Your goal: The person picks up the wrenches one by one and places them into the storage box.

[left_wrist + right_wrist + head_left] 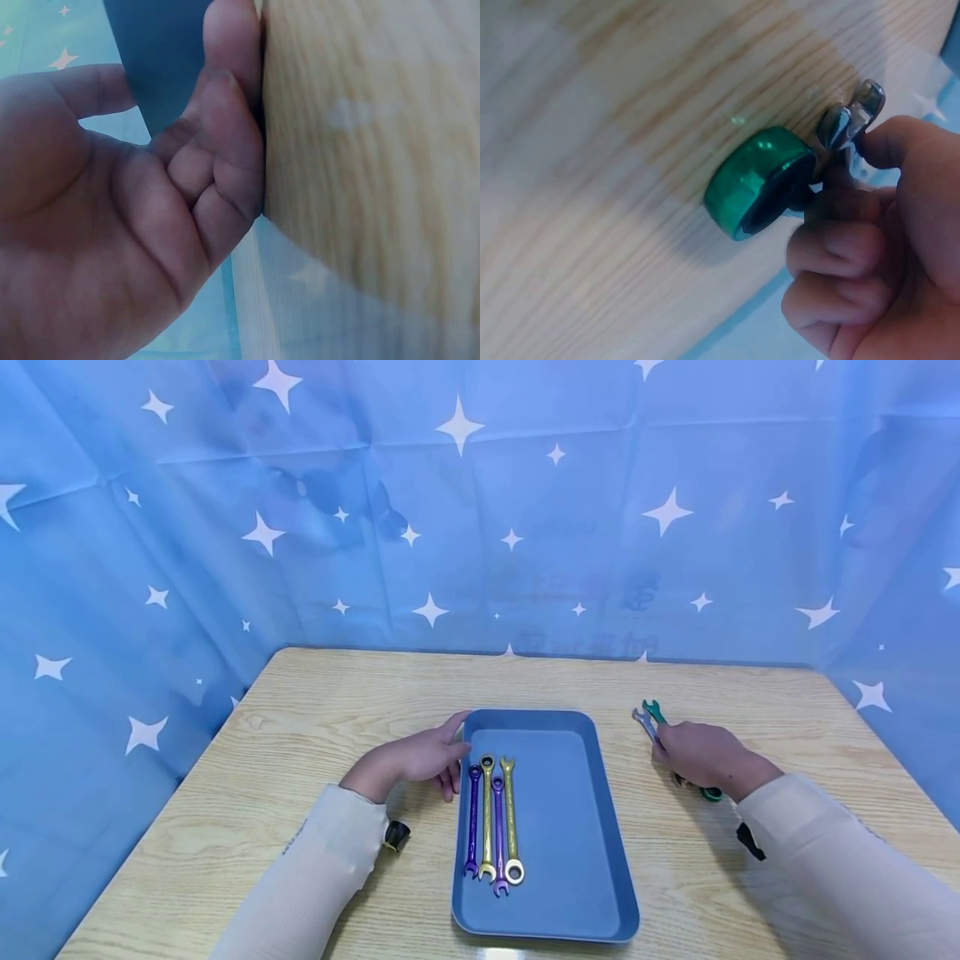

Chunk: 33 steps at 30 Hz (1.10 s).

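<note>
The left hand (420, 757) has its thumb over the rim of the tray (570, 827), fingers (236, 127) bent along the outer wall, a hold that likely steadies it on the worktop (337, 693). Inside, purple wrenches (472, 822) and gold wrenches (487, 818) lie lengthwise, keeping the row compact. Right of the tray, the right hand (701, 753) pinches a silver wrench (645, 722); whether it also grips the green wrench (711, 794) alongside, I cannot tell.
</note>
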Available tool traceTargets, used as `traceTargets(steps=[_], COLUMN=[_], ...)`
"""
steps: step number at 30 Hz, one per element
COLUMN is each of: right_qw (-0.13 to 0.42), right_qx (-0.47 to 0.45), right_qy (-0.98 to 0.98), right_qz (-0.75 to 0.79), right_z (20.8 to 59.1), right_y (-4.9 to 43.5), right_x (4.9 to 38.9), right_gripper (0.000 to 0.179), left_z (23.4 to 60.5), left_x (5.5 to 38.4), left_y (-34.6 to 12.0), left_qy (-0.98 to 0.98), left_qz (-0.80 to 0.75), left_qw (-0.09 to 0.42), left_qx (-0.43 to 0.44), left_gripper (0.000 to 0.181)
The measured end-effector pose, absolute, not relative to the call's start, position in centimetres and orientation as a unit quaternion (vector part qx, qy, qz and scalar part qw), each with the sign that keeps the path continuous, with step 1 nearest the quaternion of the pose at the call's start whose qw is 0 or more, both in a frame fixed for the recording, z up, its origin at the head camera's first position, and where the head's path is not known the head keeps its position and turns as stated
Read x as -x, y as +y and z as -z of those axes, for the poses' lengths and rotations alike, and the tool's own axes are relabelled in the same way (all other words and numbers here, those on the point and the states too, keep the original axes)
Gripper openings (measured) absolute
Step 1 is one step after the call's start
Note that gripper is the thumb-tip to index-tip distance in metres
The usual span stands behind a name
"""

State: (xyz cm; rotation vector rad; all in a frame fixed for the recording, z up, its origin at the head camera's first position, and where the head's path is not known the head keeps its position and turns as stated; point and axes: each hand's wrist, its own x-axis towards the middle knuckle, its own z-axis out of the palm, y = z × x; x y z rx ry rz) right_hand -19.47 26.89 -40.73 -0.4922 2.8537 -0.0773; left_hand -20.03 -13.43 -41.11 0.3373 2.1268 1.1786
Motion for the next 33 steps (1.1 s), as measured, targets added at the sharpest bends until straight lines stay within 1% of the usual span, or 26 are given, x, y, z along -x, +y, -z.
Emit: traceTargets(steps=[16, 22, 33], right_qw=[0.095, 0.100, 0.078], right_qx=[0.185, 0.171, 0.161], right_qy=[0.978, 0.980, 0.984], right_qz=[0.012, 0.020, 0.003], right_z=[40.90, 40.86, 40.83], right_y=[27.45, 27.60, 27.53], right_x=[19.37, 19.18, 19.08], right_gripper=[0.031, 0.032, 0.033], left_z=[41.24, 41.18, 41.01], left_x=[20.09, 20.01, 19.92], left_y=[-13.49, -13.47, -13.46], left_qy=[0.816, 0.814, 0.815], left_qz=[-0.453, -0.455, -0.454], left_qw=[0.334, 0.336, 0.334], left_qx=[-0.130, -0.132, -0.132], left_gripper=[0.069, 0.068, 0.069])
